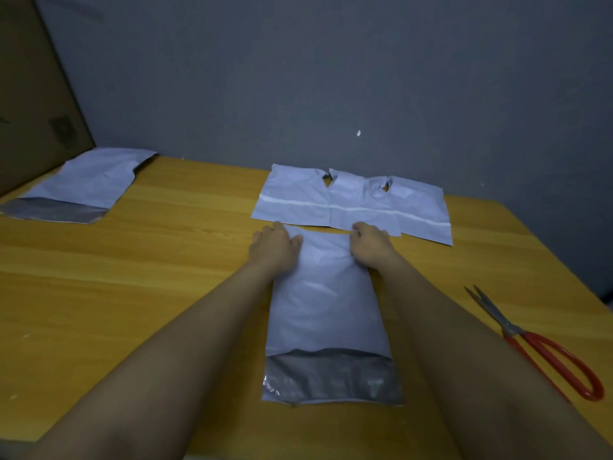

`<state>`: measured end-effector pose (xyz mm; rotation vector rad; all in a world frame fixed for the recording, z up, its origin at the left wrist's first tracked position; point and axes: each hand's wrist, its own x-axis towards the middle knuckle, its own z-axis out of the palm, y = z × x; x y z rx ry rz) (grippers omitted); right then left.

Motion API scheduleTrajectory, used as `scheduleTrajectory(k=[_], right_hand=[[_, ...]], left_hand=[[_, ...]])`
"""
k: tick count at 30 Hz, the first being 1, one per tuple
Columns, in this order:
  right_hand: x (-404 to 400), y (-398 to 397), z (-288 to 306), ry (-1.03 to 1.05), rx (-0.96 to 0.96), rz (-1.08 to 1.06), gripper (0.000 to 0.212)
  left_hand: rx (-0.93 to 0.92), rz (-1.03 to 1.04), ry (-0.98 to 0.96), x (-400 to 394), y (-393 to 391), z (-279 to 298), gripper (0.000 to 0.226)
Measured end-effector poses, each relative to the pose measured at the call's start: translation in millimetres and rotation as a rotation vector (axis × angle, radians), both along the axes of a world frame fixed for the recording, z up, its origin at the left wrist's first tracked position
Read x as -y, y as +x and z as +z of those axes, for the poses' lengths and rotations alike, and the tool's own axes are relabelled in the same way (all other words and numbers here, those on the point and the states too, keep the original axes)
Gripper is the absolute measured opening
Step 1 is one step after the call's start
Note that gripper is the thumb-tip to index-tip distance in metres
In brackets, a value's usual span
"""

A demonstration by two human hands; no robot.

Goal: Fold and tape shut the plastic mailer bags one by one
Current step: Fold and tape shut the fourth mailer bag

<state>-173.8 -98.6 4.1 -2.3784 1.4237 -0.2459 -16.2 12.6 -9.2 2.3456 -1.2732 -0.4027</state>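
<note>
Pale grey plastic mailer bag [326,313] lies flat mid-table, dark flap end nearest camera. Left hand [273,245] presses its far corner, fingers straight and together. Right hand [370,244] pinches opposite far corner, fingers curled. Red-handled scissors [537,343] lie right.

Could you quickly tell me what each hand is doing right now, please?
Left hand: open, flat on the far end of the mailer bag.
Right hand: fingers curled, gripping the bag's far end.
</note>
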Motion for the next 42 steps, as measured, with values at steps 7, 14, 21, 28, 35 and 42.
scheduleTrajectory(k=[7,14,21,28,35,42], right_hand=[[17.0,-1.4,7.3,0.303,0.29,-0.025,0.029],[16.4,-8.7,19.1,0.57,0.481,-0.109,0.015],[18.9,-8.2,26.8,0.626,0.514,-0.141,0.019],[21.1,-12.2,10.7,0.567,0.586,-0.131,0.008],[22.5,-25.2,14.1,0.673,0.75,-0.069,0.039],[16.8,-33.1,9.8,0.478,0.638,0.03,0.064]], left_hand=[[-0.222,0.087,-0.212,17.7,20.2,-11.5,0.028],[-0.266,0.112,-0.28,27.1,30.8,-9.0,0.02],[-0.234,0.034,-0.244,35.5,26.9,-9.4,0.024],[-0.221,-0.015,-0.227,31.2,33.5,-11.8,0.015],[-0.233,0.052,-0.297,32.3,34.9,-13.1,0.011],[-0.21,0.093,-0.303,31.2,30.7,-14.3,0.013]])
